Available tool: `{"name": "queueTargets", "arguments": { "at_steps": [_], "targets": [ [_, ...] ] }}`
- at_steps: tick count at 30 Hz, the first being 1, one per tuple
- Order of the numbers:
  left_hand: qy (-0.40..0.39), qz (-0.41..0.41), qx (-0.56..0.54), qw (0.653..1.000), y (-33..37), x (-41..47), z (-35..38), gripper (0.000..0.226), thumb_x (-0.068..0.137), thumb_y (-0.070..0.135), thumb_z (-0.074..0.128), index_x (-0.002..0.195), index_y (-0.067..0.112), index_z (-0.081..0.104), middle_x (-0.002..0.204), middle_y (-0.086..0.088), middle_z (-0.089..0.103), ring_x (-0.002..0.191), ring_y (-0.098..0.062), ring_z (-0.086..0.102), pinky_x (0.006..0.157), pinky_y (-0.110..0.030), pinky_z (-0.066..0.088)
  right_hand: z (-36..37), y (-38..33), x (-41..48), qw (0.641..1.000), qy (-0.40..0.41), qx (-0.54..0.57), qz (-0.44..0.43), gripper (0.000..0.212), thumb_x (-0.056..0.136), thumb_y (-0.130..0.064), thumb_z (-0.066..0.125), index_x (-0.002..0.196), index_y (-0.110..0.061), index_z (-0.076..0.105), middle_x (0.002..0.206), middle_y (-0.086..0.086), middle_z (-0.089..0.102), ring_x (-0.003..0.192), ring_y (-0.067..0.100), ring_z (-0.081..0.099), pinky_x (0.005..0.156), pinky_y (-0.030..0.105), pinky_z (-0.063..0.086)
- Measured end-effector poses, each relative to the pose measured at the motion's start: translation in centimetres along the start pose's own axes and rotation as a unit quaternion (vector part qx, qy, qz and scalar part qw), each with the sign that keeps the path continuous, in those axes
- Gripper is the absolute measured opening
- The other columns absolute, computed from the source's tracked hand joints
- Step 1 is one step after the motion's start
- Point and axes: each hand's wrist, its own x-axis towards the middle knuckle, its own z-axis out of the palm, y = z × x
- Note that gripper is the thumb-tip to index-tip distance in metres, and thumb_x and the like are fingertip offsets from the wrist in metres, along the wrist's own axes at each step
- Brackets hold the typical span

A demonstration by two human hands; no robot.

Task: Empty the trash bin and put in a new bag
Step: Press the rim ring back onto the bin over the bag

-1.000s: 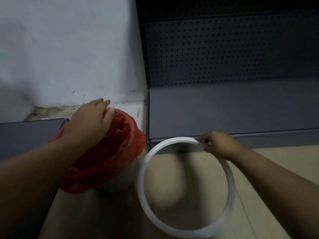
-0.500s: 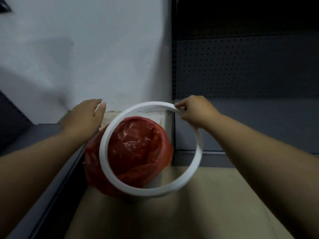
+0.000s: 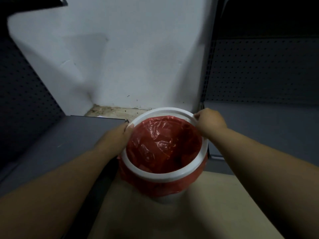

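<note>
Sitting on the bin (image 3: 170, 198) in the head view, the white ring (image 3: 165, 175) clamps the red bag (image 3: 162, 144) around the rim. The bag lines the inside of the bin, and its edge hangs out below the ring as a red skirt. The right hand (image 3: 209, 120) is at the far right of the ring, fingers curled shut around the ring's edge in a pinch. The left hand (image 3: 119, 135) lies against the ring's left side, fingers pressed to its outer edge; how far they close on it I cannot tell. The bin stands on a beige floor (image 3: 207, 213) in a corner, a white wall (image 3: 120, 57) behind it. Grey shelves (image 3: 259, 135) flank the bin on both sides, the left shelf just beside it.
</note>
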Motion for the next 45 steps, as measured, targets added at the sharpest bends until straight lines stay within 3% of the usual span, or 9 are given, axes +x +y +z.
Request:
{"name": "queueTargets", "arguments": {
  "at_steps": [6, 9, 11, 13, 15, 18, 21, 30, 45],
  "targets": [
    [-0.013, 0.005, 0.018, 1.000, -0.5, 0.2, 0.9, 0.046, 0.097, 0.045, 0.027, 0.124, 0.020, 0.054, 0.117, -0.013, 0.063, 0.101, -0.027, 0.059, 0.085, -0.033, 0.046, 1.4, 0.6, 1.0, 1.000, -0.005, -0.029, 0.008, 0.029, 0.089, -0.002, 0.049, 0.108, -0.007, 0.070, 0.097, 0.014, 0.071, 0.074, 0.028, 0.061, 0.062, 0.031, 0.048],
    [-0.026, 0.040, 0.051, 0.998, -1.3, 0.6, 0.7, 0.041, 0.095, 0.046, 0.035, 0.119, 0.020, 0.056, 0.113, -0.007, 0.063, 0.097, -0.022, 0.060, 0.083, -0.035, 0.050, 1.6, 0.8, 1.0, 0.997, -0.061, -0.050, 0.007, 0.028, 0.094, -0.021, 0.051, 0.113, -0.008, 0.067, 0.099, 0.011, 0.068, 0.078, 0.025, 0.061, 0.055, 0.028, 0.044],
    [-0.060, 0.071, 0.076, 0.993, -1.9, 0.7, 0.4, 0.043, 0.091, 0.050, 0.043, 0.121, 0.022, 0.054, 0.115, -0.001, 0.060, 0.100, -0.019, 0.059, 0.083, -0.036, 0.051, 1.1, 1.0, 0.5, 0.993, -0.112, -0.031, -0.039, 0.039, 0.093, -0.036, 0.053, 0.125, -0.014, 0.059, 0.113, 0.008, 0.063, 0.098, 0.025, 0.061, 0.073, 0.027, 0.047],
    [-0.115, 0.108, 0.086, 0.984, -2.1, 0.8, -0.3, 0.062, 0.080, 0.063, 0.047, 0.127, 0.023, 0.048, 0.124, 0.003, 0.053, 0.110, -0.016, 0.054, 0.090, -0.035, 0.048, 0.3, 1.3, -0.2, 0.975, -0.199, 0.028, -0.098, 0.063, 0.082, -0.049, 0.063, 0.137, -0.023, 0.047, 0.132, 0.003, 0.053, 0.120, 0.024, 0.052, 0.097, 0.032, 0.042],
    [-0.170, 0.130, 0.095, 0.972, -2.0, 0.7, -1.0, 0.100, 0.058, 0.080, 0.044, 0.140, 0.023, 0.034, 0.142, 0.002, 0.041, 0.127, -0.017, 0.044, 0.104, -0.039, 0.041, -0.2, 1.5, -0.8, 0.952, -0.276, 0.037, -0.125, 0.098, 0.063, -0.060, 0.072, 0.146, -0.029, 0.030, 0.145, 0.000, 0.036, 0.136, 0.026, 0.037, 0.112, 0.045, 0.032],
    [-0.223, 0.131, 0.152, 0.954, -2.3, 0.9, -1.5, 0.141, 0.030, 0.093, 0.040, 0.148, 0.024, 0.005, 0.159, 0.003, 0.009, 0.143, -0.017, 0.017, 0.114, -0.038, 0.023, -0.5, 1.9, -1.0, 0.938, -0.318, -0.038, -0.133, 0.118, 0.068, -0.049, 0.076, 0.152, -0.027, -0.004, 0.160, -0.004, -0.004, 0.148, 0.028, 0.004, 0.119, 0.049, 0.013],
    [-0.237, 0.134, 0.181, 0.945, -3.0, 1.3, -1.1, 0.149, 0.025, 0.096, 0.042, 0.148, 0.027, -0.006, 0.159, 0.006, -0.006, 0.146, -0.017, 0.008, 0.117, -0.040, 0.018, -0.5, 2.4, -1.0, 0.927, -0.334, -0.107, -0.133, 0.130, 0.069, -0.049, 0.076, 0.147, -0.022, -0.025, 0.156, -0.001, -0.029, 0.147, 0.025, -0.011, 0.121, 0.047, 0.006],
    [-0.233, 0.150, 0.258, 0.925, -3.9, 2.1, -0.3, 0.152, 0.021, 0.097, 0.032, 0.146, 0.026, -0.014, 0.158, 0.006, -0.016, 0.146, -0.016, 0.001, 0.117, -0.039, 0.014, 0.7, 3.0, -0.6, 0.925, -0.328, -0.121, -0.149, 0.140, 0.062, -0.053, 0.079, 0.144, -0.020, -0.030, 0.156, -0.003, -0.030, 0.147, 0.022, -0.014, 0.121, 0.045, 0.007],
    [-0.214, 0.179, 0.209, 0.937, -3.9, 3.2, 0.0, 0.144, 0.025, 0.097, 0.043, 0.146, 0.035, -0.002, 0.159, 0.008, 0.007, 0.143, -0.015, 0.018, 0.115, -0.046, 0.026, 0.4, 1.2, 0.2, 0.935, -0.285, -0.162, -0.135, 0.132, 0.062, -0.066, 0.070, 0.150, -0.022, -0.017, 0.159, -0.002, -0.019, 0.148, 0.025, -0.006, 0.118, 0.047, 0.008]
  ]
}}
